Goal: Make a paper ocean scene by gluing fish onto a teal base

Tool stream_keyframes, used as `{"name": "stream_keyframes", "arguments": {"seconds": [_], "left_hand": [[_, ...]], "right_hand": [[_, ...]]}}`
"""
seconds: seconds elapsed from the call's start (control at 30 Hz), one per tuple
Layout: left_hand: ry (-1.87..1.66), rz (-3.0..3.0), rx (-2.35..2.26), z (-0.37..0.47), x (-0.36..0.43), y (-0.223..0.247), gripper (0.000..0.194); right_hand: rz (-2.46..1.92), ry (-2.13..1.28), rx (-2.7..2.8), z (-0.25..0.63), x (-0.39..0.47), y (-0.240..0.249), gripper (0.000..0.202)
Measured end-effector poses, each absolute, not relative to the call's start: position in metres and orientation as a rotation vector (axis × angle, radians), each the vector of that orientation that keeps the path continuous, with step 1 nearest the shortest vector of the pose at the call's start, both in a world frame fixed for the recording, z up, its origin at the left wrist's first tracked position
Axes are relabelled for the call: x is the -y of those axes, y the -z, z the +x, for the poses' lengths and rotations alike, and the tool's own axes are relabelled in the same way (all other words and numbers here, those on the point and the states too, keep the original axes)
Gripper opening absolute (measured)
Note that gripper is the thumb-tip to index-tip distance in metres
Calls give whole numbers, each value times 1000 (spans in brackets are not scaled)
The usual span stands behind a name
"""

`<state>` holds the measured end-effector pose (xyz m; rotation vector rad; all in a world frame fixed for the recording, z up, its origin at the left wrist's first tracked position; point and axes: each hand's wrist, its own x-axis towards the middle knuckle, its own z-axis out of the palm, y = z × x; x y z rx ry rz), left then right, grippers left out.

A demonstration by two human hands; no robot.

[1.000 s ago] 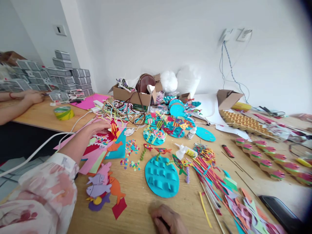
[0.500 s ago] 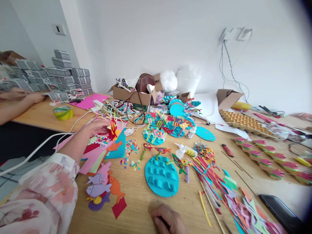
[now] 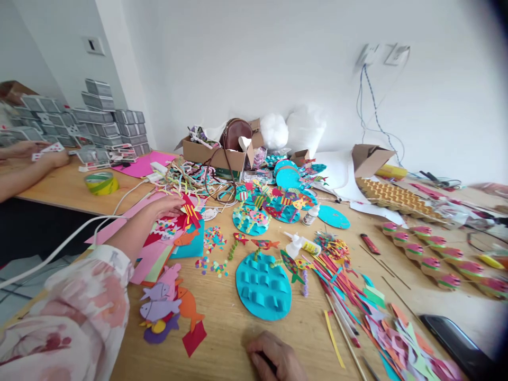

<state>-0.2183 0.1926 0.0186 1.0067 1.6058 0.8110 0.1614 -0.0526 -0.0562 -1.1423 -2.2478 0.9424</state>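
Note:
My left hand [image 3: 169, 206] reaches over the coloured paper at the left, its fingers closed on a red paper fish [image 3: 191, 213] with yellow stripes. An orange paper fish [image 3: 186, 238] lies just below it on a blue sheet [image 3: 192, 250]. My right hand [image 3: 277, 358] rests on the table at the bottom edge with curled fingers, nothing visible in them. Beyond it lies a blue oval [image 3: 264, 304] with raised paper loops. Several cut-out paper fish [image 3: 161, 308] and a red paper piece [image 3: 194, 338] lie left of the oval.
Two glue bottles [image 3: 294, 247] stand or lie beyond the oval. Paper strips [image 3: 400, 338], thin sticks [image 3: 377, 262] and a phone [image 3: 456, 338] lie at the right. A white cable [image 3: 67, 246] crosses near my left arm. Another person's hands [image 3: 51, 156] hold playing cards at the far left.
The red striped fish has turned and shifted slightly right, showing more of its striped side. My right hand stays put. The other person's hands now show cards.

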Motion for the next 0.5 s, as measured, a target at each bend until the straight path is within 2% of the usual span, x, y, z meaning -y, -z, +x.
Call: {"name": "stream_keyframes", "arguments": {"seconds": [0.07,0.3,0.5], "left_hand": [[-833,1000,-1633,-215,-197,-18,17],[-840,1018,-1767,-199,-207,-22,36],[-768,1080,-1834,-196,-219,-18,28]], "right_hand": [[-1147,-953,2254,162,52,58,16],[-1162,-964,2270,163,51,57,15],[-1158,-939,2266,163,51,57,14]]}}
